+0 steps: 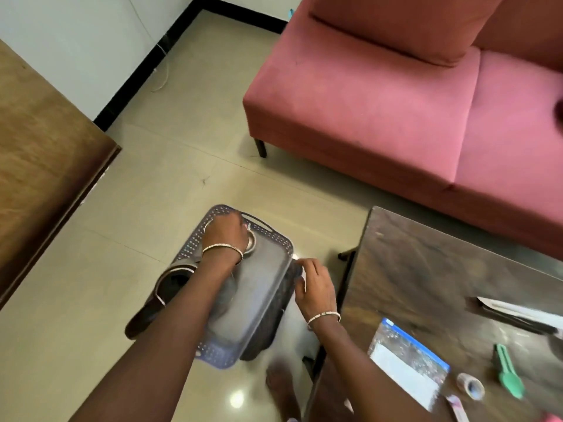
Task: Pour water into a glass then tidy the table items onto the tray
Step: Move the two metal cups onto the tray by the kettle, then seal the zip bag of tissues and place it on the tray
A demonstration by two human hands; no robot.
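Hands (225,233) over unlabelled tray (262,287)

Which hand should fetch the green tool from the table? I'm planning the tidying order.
The right hand, probably. It sits free at the tray edge nearest the table, where the green tool lies. The left hand is busy over the steel bowl.

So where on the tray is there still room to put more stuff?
The tray's flat middle and right side look bare, between the left hand and the edge near the right hand. The far left corner is crowded: the left hand covers a small metal bowl there. The near end is blurred and partly under the forearm.
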